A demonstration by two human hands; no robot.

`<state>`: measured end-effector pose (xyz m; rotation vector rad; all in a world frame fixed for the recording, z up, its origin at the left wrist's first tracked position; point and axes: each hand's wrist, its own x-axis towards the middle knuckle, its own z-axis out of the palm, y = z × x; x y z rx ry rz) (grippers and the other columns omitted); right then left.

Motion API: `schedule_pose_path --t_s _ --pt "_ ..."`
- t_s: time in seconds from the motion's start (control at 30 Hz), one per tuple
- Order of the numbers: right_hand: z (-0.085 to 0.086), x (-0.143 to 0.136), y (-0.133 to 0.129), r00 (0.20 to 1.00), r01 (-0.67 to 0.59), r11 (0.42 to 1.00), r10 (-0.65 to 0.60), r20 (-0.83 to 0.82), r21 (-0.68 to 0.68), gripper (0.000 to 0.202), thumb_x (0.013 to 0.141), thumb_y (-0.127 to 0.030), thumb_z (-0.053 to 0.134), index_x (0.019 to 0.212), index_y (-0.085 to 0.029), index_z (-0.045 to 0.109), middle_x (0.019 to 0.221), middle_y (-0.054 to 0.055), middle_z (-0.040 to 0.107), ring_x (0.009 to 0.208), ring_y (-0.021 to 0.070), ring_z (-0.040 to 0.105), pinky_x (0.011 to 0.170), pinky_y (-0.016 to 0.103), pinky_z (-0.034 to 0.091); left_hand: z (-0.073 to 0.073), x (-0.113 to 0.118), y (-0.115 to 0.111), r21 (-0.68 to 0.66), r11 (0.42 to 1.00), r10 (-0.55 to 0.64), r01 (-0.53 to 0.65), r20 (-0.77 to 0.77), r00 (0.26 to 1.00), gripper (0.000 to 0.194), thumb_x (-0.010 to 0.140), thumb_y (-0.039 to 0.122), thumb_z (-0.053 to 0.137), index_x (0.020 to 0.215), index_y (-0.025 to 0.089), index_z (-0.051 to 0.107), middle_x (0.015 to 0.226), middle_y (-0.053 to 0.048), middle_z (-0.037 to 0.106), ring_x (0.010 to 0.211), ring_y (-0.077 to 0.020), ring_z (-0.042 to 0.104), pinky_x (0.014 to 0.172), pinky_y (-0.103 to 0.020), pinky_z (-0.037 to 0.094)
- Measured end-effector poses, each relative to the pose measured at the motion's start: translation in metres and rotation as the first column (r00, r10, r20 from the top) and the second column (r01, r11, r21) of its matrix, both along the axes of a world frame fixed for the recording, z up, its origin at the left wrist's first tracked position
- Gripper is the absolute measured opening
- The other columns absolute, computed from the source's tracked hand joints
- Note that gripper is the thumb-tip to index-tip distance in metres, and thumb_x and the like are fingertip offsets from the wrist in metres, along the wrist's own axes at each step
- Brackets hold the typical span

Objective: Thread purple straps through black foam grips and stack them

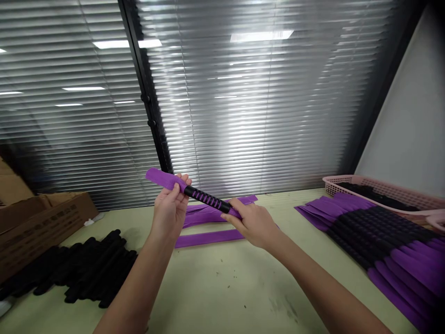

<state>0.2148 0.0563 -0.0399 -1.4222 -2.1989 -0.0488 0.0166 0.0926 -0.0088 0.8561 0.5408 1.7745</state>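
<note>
Between my two hands, above the table, a purple strap [158, 177] passes through a black slotted sleeve [207, 198]. My left hand [173, 197] pinches the strap at the sleeve's upper left end, and a flat purple length sticks out past the fingers. At the lower right end my right hand [253, 221] is closed around the purple part, hiding most of that end. Purple shows through the sleeve's slots. Behind and below lie several loose purple straps [208, 238] on the table.
Black sleeves [100, 264] lie heaped at the left, beside a cardboard box [45, 227]. On the right, finished-looking purple straps with black sleeves [368, 232] are stacked in a row. A pink basket [392, 188] holding black items stands behind them. Window blinds [243, 116] rise behind the table [215, 287].
</note>
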Motion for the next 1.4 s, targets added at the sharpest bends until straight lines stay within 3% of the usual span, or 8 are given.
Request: schedule_pose_path --t_s 0.2,0.4,0.6,0.73,0.9,1.0,1.17,1.4 --pt "0.003 -0.003 -0.003 0.990 -0.089 0.992 0.078 -0.116 -0.090 0.039 0.093 -0.058 0.034 0.096 -0.023 0.050 0.059 -0.004 0.055 0.046 0.0118 0.044 0.045 0.022 0.022 0.000 -0.002 0.001 0.008 1.000 0.031 -0.031 -0.009 0.999 0.021 0.091 0.008 0.046 0.099 0.013 0.065 0.113 -0.010 0.068 0.110 -0.0186 0.062 0.101 -0.030 0.048" --pt "0.003 -0.003 -0.004 0.998 -0.051 0.999 0.050 -0.045 -0.005 0.043 0.094 -0.058 0.031 0.108 -0.022 0.051 0.057 -0.003 0.054 0.044 0.0115 0.044 0.044 0.022 0.020 0.002 -0.003 0.001 0.000 0.999 0.038 -0.038 -0.028 0.999 0.021 0.092 0.010 0.047 0.099 0.014 0.066 0.113 -0.010 0.068 0.110 -0.0177 0.062 0.101 -0.031 0.048" --pt "0.001 0.005 0.000 1.000 0.004 0.996 -0.004 0.002 0.094 0.045 0.095 -0.057 0.029 0.111 -0.021 0.051 0.057 -0.003 0.057 0.043 0.0112 0.045 0.044 0.020 0.022 0.000 -0.002 0.001 0.077 0.992 0.112 -0.102 -0.143 0.983 0.017 0.089 0.025 0.057 0.102 0.015 0.065 0.108 -0.009 0.069 0.102 -0.0190 0.066 0.099 -0.037 0.048" --pt "0.003 0.016 0.003 1.000 -0.017 0.984 0.020 -0.017 0.177 0.043 0.095 -0.056 0.032 0.111 -0.021 0.051 0.058 -0.003 0.058 0.046 0.0120 0.048 0.045 0.021 0.023 -0.002 0.001 -0.006 0.101 0.994 -0.011 0.037 -0.252 0.968 0.025 0.080 0.033 0.069 0.099 0.019 0.064 0.102 -0.006 0.070 0.096 -0.0193 0.067 0.092 -0.038 0.052" --pt "0.008 0.025 0.003 0.997 -0.076 0.983 0.073 0.026 0.170 0.040 0.095 -0.055 0.034 0.107 -0.022 0.052 0.058 -0.003 0.058 0.048 0.0128 0.049 0.046 0.021 0.024 -0.001 -0.002 -0.012 0.164 0.968 -0.118 0.191 -0.376 0.919 0.018 0.076 0.030 0.072 0.085 0.014 0.067 0.096 -0.008 0.071 0.094 -0.0214 0.067 0.086 -0.037 0.054" --pt "0.009 0.028 0.003 0.994 -0.105 0.979 0.098 0.043 0.177 0.041 0.094 -0.056 0.035 0.109 -0.023 0.054 0.058 -0.003 0.059 0.048 0.0127 0.050 0.047 0.021 0.024 -0.003 -0.006 -0.010 0.191 0.962 -0.089 0.197 -0.462 0.883 0.018 0.073 0.027 0.075 0.082 0.013 0.069 0.089 -0.008 0.072 0.090 -0.0212 0.067 0.085 -0.035 0.054" --pt "0.009 0.030 0.002 0.994 -0.104 0.971 0.091 0.066 0.216 0.043 0.093 -0.058 0.037 0.111 -0.023 0.056 0.060 -0.002 0.062 0.049 0.0123 0.051 0.047 0.022 0.024 -0.007 -0.009 -0.009 0.199 0.974 0.022 0.106 -0.553 0.833 0.017 0.070 0.024 0.078 0.080 0.014 0.069 0.076 -0.003 0.069 0.075 -0.0158 0.066 0.073 -0.029 0.054" --pt "0.011 0.027 -0.001 0.991 -0.129 0.975 0.119 0.066 0.182 0.042 0.093 -0.056 0.041 0.118 -0.025 0.057 0.064 -0.002 0.065 0.051 0.0125 0.053 0.048 0.022 0.026 -0.004 -0.009 -0.012 0.287 0.948 0.056 0.138 -0.577 0.815 0.010 0.073 0.020 0.075 0.077 0.015 0.068 0.072 0.000 0.065 0.068 -0.0110 0.061 0.063 -0.023 0.051"
